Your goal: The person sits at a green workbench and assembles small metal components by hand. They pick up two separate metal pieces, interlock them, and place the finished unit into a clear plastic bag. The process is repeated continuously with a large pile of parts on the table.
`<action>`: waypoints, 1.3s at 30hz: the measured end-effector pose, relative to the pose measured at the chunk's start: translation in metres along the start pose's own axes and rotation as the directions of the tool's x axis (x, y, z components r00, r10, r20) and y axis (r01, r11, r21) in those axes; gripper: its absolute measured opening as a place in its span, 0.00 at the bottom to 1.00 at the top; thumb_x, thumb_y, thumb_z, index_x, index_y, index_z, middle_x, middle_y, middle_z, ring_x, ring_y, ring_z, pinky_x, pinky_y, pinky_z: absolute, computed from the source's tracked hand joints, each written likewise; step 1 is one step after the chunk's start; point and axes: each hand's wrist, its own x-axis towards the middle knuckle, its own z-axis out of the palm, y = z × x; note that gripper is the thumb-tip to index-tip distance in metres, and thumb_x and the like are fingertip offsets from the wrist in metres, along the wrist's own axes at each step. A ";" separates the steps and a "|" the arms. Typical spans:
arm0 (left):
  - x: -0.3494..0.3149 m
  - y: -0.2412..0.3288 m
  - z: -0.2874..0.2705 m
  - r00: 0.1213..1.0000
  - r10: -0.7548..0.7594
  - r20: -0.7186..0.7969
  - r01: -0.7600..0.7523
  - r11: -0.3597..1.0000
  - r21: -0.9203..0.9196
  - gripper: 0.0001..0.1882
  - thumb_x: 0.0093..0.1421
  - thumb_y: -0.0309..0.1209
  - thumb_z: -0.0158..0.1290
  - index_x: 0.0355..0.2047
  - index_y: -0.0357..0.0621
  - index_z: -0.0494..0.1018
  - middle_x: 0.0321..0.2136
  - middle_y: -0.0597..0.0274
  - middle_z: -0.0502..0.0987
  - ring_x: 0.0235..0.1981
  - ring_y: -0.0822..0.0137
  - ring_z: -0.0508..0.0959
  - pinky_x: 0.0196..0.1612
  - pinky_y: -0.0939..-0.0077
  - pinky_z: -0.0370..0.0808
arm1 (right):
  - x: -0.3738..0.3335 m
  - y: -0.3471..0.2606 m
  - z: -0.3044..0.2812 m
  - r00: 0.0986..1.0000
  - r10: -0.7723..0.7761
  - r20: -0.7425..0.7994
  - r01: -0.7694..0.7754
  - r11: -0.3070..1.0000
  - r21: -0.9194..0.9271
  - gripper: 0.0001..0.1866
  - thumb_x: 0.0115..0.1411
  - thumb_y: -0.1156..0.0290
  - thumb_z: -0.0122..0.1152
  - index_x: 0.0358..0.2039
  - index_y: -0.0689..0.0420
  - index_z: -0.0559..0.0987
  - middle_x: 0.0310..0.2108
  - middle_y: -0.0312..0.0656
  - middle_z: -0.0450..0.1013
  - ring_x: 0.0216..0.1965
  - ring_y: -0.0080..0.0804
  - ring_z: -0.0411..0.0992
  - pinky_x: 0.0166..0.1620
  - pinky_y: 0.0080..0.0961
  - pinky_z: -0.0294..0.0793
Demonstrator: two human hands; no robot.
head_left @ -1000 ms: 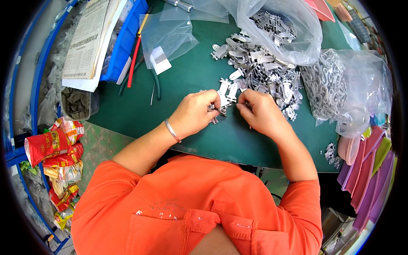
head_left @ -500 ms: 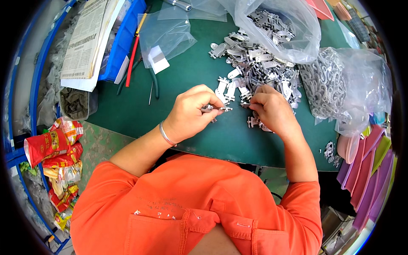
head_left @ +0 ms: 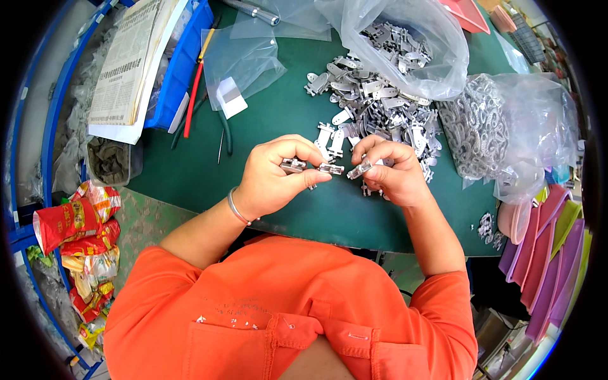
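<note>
Here, nearside of the pile (head_left: 389, 101), the left hand (head_left: 269, 168) pinches metal parts (head_left: 331, 168), the right hand (head_left: 400, 175) another, with a bag (head_left: 446, 60) overlapping the pile's far end, links (head_left: 472, 126) right, bin (head_left: 179, 76) left, green table (head_left: 297, 218) above mottled floor (head_left: 144, 215).

Loose parts (head_left: 387, 104) lie on the table (head_left: 342, 221) between the left-hand bin (head_left: 177, 71) and right-hand bag (head_left: 506, 130).

A newspaper (head_left: 123, 69) lies on a white sheet (head_left: 117, 132) beside a blue bin (head_left: 174, 73). Right of the bin lie a red-and-yellow rod (head_left: 193, 98), green-handled pliers (head_left: 227, 136), and a white card (head_left: 234, 106) overlapping a clear bag (head_left: 250, 60). Nearer the left edge, a box (head_left: 135, 163) holds dark cloth (head_left: 107, 159); red packets (head_left: 66, 223) hang or lie by a blue rack (head_left: 53, 123). A pink tray (head_left: 467, 15) sits far right.
</note>
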 end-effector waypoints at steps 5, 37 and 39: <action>0.001 0.004 0.001 0.996 -0.080 -0.024 0.074 0.976 -0.203 0.08 0.52 0.18 0.60 0.32 0.34 0.75 0.33 0.60 0.76 0.28 0.76 0.76 0.30 0.84 0.74 | 0.000 0.008 -0.002 0.995 -0.097 0.036 0.096 0.995 0.041 0.04 0.55 0.80 0.62 0.32 0.60 0.80 0.42 0.44 0.69 0.26 0.19 0.66 0.25 0.14 0.66; -0.007 -0.024 -0.026 0.996 -0.058 -0.065 0.087 0.693 0.715 0.23 0.49 0.30 0.64 0.45 0.37 0.71 0.39 0.57 0.70 0.32 0.63 0.73 0.36 0.73 0.74 | 0.097 -0.067 -0.028 0.488 -0.782 0.389 0.171 -0.351 -0.921 0.13 0.49 0.78 0.57 0.38 0.58 0.77 0.36 0.47 0.73 0.39 0.47 0.70 0.43 0.37 0.69; -0.008 -0.028 -0.025 0.999 -0.024 -0.033 0.040 0.649 0.760 0.23 0.47 0.29 0.65 0.43 0.37 0.71 0.38 0.57 0.69 0.34 0.61 0.72 0.37 0.71 0.73 | 0.075 -0.035 -0.003 0.754 -0.508 0.416 0.481 -0.003 -0.877 0.15 0.45 0.84 0.55 0.34 0.56 0.78 0.35 0.45 0.73 0.39 0.45 0.71 0.44 0.34 0.71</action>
